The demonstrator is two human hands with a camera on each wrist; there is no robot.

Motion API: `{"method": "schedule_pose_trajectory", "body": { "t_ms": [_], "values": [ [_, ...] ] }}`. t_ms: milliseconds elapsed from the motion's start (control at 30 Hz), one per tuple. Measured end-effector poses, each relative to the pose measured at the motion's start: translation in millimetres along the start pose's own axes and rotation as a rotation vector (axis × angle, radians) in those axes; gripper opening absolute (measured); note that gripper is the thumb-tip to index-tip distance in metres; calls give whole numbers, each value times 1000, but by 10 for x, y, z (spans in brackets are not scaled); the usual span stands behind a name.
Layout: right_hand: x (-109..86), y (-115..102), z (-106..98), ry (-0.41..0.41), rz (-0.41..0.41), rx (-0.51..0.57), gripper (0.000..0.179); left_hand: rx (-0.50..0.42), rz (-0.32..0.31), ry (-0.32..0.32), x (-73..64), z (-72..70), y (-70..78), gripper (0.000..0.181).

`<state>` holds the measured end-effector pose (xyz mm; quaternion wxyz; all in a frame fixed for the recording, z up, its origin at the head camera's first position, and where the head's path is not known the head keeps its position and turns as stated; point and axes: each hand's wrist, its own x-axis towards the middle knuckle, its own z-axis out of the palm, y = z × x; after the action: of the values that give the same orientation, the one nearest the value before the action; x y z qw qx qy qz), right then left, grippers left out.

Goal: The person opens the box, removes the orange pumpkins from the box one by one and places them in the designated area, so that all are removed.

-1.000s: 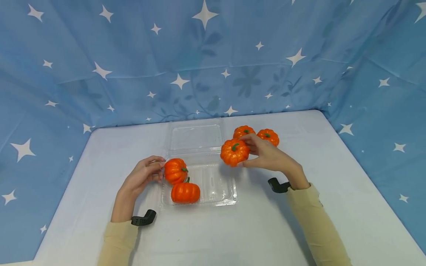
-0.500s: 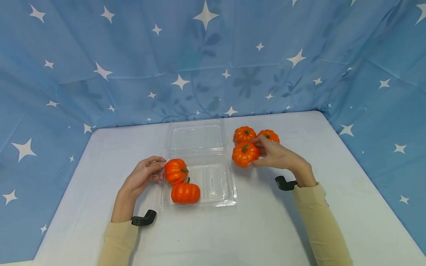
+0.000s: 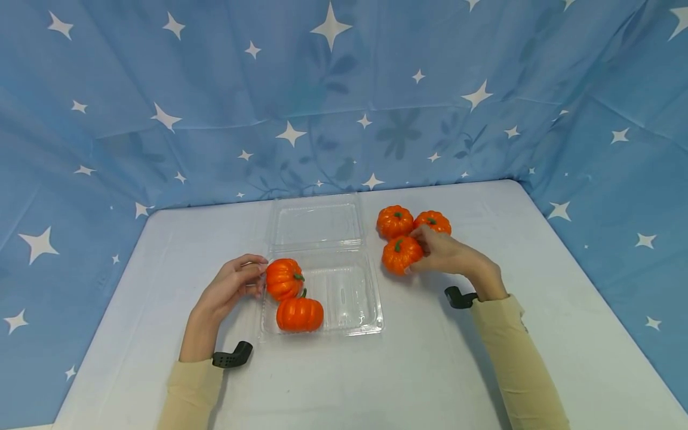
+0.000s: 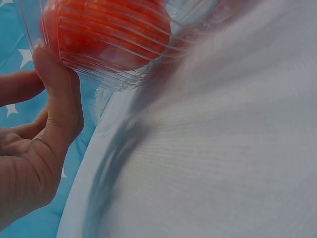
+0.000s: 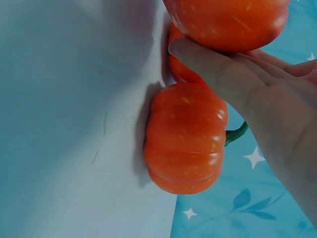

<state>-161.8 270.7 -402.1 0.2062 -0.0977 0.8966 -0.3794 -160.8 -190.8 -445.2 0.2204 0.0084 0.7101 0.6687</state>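
Note:
My right hand [image 3: 448, 254] grips a small orange toy pumpkin [image 3: 402, 255] with a green stem, to the right of a clear plastic clamshell box [image 3: 344, 301]. In the right wrist view the thumb lies along the side of this pumpkin [image 5: 228, 22]; whether it touches the table, I cannot tell. Two more pumpkins, one at left [image 3: 395, 221] and one at right [image 3: 432, 222], sit just behind it. My left hand [image 3: 230, 283] touches the box's left side with its fingers loosely bent. Inside the box's left half are a tilted pumpkin [image 3: 283, 279] and a front pumpkin [image 3: 300, 314].
The box's clear lid [image 3: 317, 222] lies folded back behind it on the white tabletop [image 3: 333, 382]. A blue curtain with stars [image 3: 344, 95] hangs behind the table and down both sides. Each wrist wears a black camera, as on the left one [image 3: 232, 355].
The right hand has carried its pumpkin from over the box's right edge to the right and slightly down, close to the two pumpkins behind. The left hand has stayed at the box.

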Motion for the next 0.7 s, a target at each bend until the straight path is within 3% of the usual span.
{"method": "schedule_pose_trajectory", "body": {
  "t_ms": [400, 700],
  "values": [
    [24, 17, 6, 2, 17, -45, 75, 3, -8, 8, 7, -17, -25, 34],
    [-7, 4, -13, 0, 73, -146, 70, 3, -9, 4, 23, -15, -24, 35]
  ]
}}
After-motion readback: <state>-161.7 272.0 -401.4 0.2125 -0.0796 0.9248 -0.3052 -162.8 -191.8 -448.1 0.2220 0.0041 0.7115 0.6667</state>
